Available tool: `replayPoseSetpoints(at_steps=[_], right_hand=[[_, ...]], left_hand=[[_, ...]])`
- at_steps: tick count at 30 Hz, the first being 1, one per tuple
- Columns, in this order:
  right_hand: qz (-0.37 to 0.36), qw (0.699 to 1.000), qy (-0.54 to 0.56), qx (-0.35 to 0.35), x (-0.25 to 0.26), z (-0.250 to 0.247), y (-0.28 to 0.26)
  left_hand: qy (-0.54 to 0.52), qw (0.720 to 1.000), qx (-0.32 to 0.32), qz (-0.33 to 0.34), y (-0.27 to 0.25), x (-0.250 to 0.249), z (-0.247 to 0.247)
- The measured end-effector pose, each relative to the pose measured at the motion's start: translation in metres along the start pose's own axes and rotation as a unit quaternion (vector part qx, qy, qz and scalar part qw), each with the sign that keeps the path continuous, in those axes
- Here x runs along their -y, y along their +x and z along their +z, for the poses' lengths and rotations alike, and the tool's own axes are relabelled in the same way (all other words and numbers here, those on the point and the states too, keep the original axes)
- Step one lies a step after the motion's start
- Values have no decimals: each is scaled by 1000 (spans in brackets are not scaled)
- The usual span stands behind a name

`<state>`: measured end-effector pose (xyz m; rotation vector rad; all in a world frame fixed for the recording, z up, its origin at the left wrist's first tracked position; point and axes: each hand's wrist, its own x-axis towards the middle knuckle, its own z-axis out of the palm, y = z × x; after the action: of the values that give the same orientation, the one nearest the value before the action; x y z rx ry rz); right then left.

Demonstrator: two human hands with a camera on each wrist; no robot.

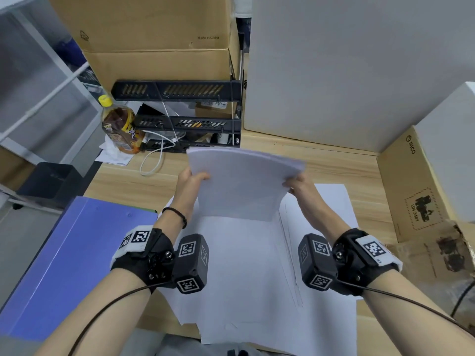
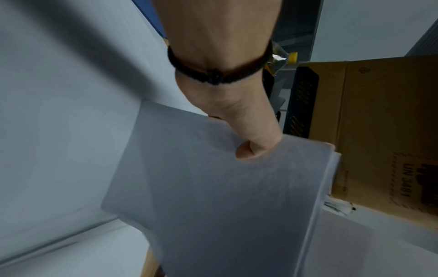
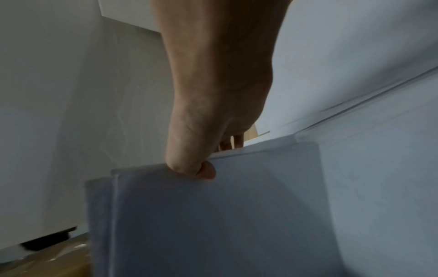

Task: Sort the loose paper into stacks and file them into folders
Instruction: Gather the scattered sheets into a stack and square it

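I hold a stack of white paper [image 1: 244, 183] upright above the wooden desk, its lower edge near the loose sheets [image 1: 246, 273] spread flat below. My left hand [image 1: 191, 179] pinches the stack's left edge, thumb on the front face. My right hand [image 1: 298, 185] pinches the right edge the same way. The stack [image 2: 225, 196] fills the left wrist view under my thumb. In the right wrist view the stack [image 3: 213, 224] hangs below my thumb, its sheets slightly uneven at one corner. A blue folder [image 1: 74, 260] lies closed on the desk to the left.
A black wire rack [image 1: 180, 116] and a yellow-capped drink bottle [image 1: 119, 127] stand at the back, with a white cable [image 1: 154, 160] beside them. Cardboard boxes [image 1: 154, 34] rise behind. A brown PICO box [image 1: 416, 186] and a large white box [image 1: 347, 73] border the right side.
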<state>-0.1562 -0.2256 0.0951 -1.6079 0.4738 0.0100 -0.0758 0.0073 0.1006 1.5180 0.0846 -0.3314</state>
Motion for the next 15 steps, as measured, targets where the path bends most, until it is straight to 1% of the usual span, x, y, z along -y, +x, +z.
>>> replayPoseSetpoints(at_steps=[3, 5, 7, 9, 12, 14, 15], right_hand=[[10, 1000, -16, -8, -11, -2, -1], [9, 1000, -11, -19, -7, -3, -2], [-2, 1000, 2, -12, 3, -1, -2], [-28, 999, 28, -13, 16, 2, -3], [-67, 995, 71, -33, 36, 4, -3], [-74, 993, 81, -31, 39, 2, -4], [-65, 995, 74, -23, 34, 2, -4]], left_hand=[[15, 1000, -2, 7, -4, 8, -4], [23, 999, -2, 23, -4, 4, -4], [26, 999, -8, 30, -4, -4, -2], [11, 999, -2, 47, -4, -15, 3], [-40, 996, -3, 78, -3, -29, 7], [-53, 995, 0, 88, -1, -30, 5], [-46, 995, 2, 84, 0, -26, 3]])
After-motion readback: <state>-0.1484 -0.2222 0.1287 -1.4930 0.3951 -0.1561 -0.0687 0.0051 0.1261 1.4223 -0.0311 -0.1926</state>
